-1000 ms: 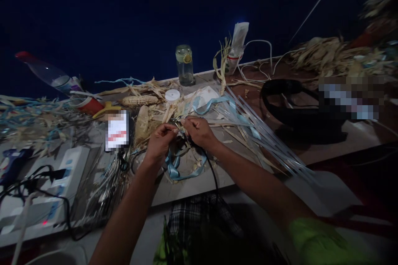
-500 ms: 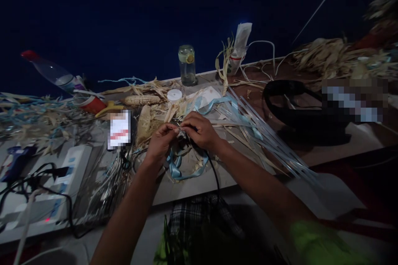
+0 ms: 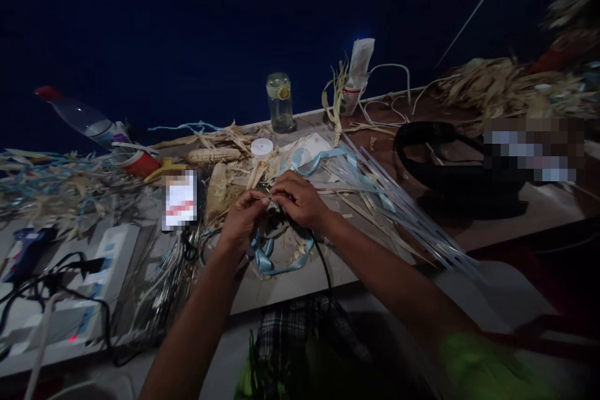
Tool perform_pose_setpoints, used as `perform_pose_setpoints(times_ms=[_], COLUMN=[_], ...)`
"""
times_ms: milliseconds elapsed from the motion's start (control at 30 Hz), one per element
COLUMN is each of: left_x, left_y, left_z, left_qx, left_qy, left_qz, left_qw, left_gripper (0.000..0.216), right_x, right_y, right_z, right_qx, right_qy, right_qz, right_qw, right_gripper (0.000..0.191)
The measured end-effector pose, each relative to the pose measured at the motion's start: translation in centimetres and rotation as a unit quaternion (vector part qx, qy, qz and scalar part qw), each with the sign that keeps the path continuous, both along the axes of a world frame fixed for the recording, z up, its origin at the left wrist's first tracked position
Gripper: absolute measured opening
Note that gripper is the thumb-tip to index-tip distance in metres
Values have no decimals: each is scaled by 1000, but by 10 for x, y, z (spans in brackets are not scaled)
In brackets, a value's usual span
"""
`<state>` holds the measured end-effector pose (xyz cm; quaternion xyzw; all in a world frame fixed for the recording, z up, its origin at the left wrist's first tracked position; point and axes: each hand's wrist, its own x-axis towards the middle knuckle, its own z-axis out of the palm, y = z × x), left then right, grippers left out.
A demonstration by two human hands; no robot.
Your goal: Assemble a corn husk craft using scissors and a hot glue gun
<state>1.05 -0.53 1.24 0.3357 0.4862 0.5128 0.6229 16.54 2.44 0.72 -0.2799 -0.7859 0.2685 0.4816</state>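
My left hand [image 3: 246, 217] and my right hand [image 3: 300, 200] meet above the middle of the table, fingertips pinched close together. Something thin and small sits between the fingertips, too small and dim to name. A black cord [image 3: 322, 256] runs from under my right hand down over the table's front edge. Below the hands lies a loop of light blue ribbon [image 3: 265, 262]. Just left of them is a clump of dry husk [image 3: 215, 197]. More blue ribbon [image 3: 309, 162] lies beyond the fingers.
Clear sticks [image 3: 407, 219] lie at the right, near a black handled object [image 3: 435, 169]. A glass jar [image 3: 280, 106], a paper cup [image 3: 350, 100] and a corn cob [image 3: 213, 155] line the back. At left are a power strip [image 3: 110, 262], a phone [image 3: 180, 200] and a tilted bottle [image 3: 84, 119].
Both hands stay pinched together in nearly the same place, with only a slight shift of the fingers. The whole view has tilted a little.
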Motion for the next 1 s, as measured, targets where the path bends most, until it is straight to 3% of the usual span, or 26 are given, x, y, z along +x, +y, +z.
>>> perform_pose_setpoints(times_ms=[267, 567, 1000], left_x=[1, -1, 1], left_y=[0, 0, 1], left_z=[2, -3, -10], left_qx=[-6, 16, 78], left_qy=[11, 29, 85], left_qz=[-3, -15, 6], left_qw=[1000, 999, 993], left_gripper=[23, 21, 21], right_x=[-2, -7, -16], right_y=[2, 4, 0], right_z=[-2, -8, -8], right_qx=[-37, -129, -285], right_qy=[9, 57, 134], right_qz=[-25, -59, -16], right_qw=[999, 988, 949], right_gripper=[18, 22, 34])
